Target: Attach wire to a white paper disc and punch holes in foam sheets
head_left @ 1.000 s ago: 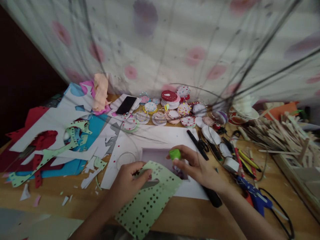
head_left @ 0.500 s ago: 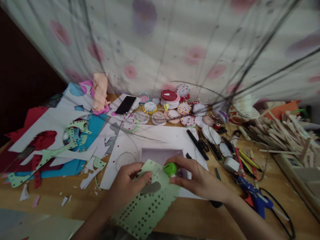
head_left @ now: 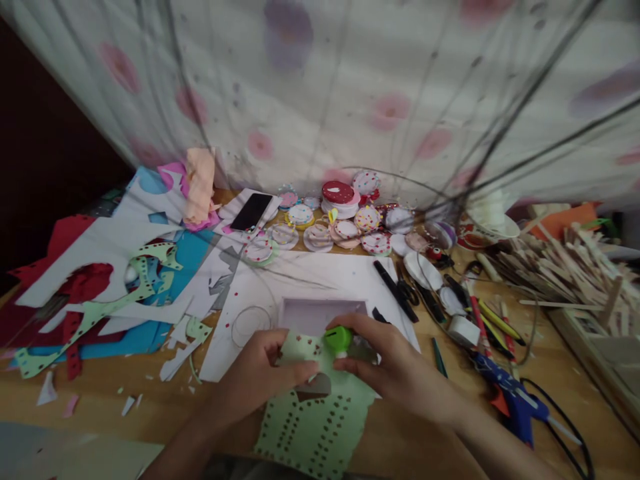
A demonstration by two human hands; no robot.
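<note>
The left hand (head_left: 260, 377) pinches the dotted green paper (head_left: 315, 427) while the right hand (head_left: 395, 367), closed on the green punch (head_left: 339, 339) (mid-punching, seemingly), needs an unpunched patch squarely under it.

On the counter (head_left: 100, 393), the punched sheet (head_left: 315, 427), a punch (head_left: 339, 339) on its far edge, overlaps a larger sheet (head_left: 320, 277); scraps (head_left: 100, 293) lie left, discs (head_left: 345, 227) behind, pens (head_left: 493, 320) right.

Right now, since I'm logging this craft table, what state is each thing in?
left hand: shut on green paper
right hand: shut on green punch
green paper: punched with many holes
green punch: at the paper's top edge
phone: face up, screen dark
glue gun: lying on its side
</note>
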